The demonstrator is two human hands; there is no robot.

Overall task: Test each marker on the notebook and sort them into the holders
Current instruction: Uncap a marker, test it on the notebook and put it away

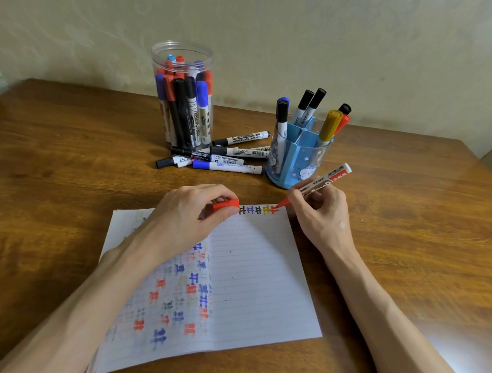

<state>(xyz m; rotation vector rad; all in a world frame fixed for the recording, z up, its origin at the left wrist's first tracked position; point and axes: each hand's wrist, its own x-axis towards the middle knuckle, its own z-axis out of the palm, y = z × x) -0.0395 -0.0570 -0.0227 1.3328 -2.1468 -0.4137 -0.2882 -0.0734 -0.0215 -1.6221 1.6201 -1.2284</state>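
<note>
Ink meets paper: our right hand (pixel 320 214) pinches the red marker (pixel 327 182) low on its barrel for control, with the tip on the notebook (pixel 260 278) at the end of a row of marks (pixel 256 210). Just beside it, our left hand (pixel 188 214) rests on the page and pinches the cap (pixel 226 205), likely to steady the sheet and recap quickly. The blue holder (pixel 298 161) stands just beyond the right hand. The jar (pixel 181 99) and loose markers (pixel 226 157) sit on the bench (pixel 61 153) beyond the left.
</note>
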